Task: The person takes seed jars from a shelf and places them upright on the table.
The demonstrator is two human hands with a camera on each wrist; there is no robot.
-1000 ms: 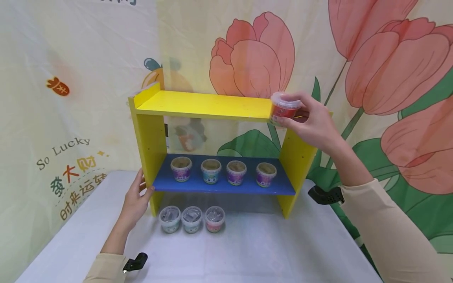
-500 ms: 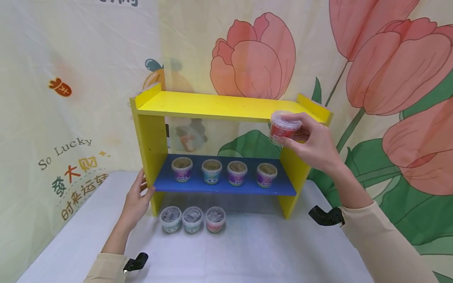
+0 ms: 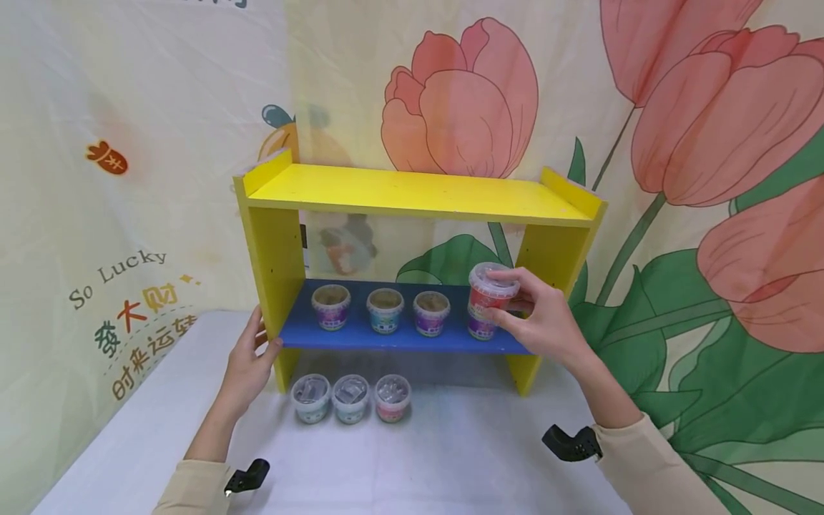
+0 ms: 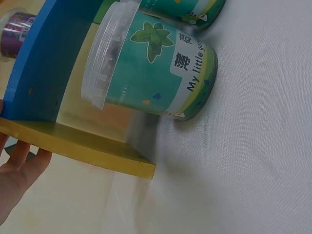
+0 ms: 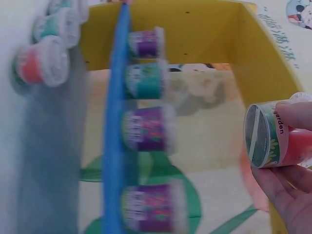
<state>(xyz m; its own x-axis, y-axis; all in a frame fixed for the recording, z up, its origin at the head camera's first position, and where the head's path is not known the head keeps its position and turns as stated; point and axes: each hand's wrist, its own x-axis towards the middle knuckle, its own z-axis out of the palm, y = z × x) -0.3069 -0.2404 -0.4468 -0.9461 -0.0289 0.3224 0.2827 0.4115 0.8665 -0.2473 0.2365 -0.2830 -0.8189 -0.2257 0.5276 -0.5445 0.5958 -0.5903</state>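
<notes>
My right hand (image 3: 541,315) holds a red-labelled plastic cup (image 3: 491,295) with a clear lid between thumb and fingers. In the head view this cup overlaps the rightmost purple cup (image 3: 481,330) on the blue shelf board (image 3: 405,337). The right wrist view shows the red cup (image 5: 296,148) sideways, its "garden" lettering beside the thumb. My left hand (image 3: 249,363) grips the left yellow side panel (image 3: 273,265) of the small shelf unit, thumb at the blue board's front corner, fingers behind the panel. Two other purple cups (image 3: 331,315) and a blue one (image 3: 385,320) stand in the row.
On the white tablecloth (image 3: 450,450) in front of the unit stand two green-labelled lidded cups (image 3: 311,408) and a pink one (image 3: 391,408). The yellow top board (image 3: 399,189) runs above the row of cups. Behind hangs a tulip-printed cloth (image 3: 460,107).
My right hand has brought the red cup down from in front of the top board, and slightly left, to the rightmost purple cup. The left hand stays on the side panel.
</notes>
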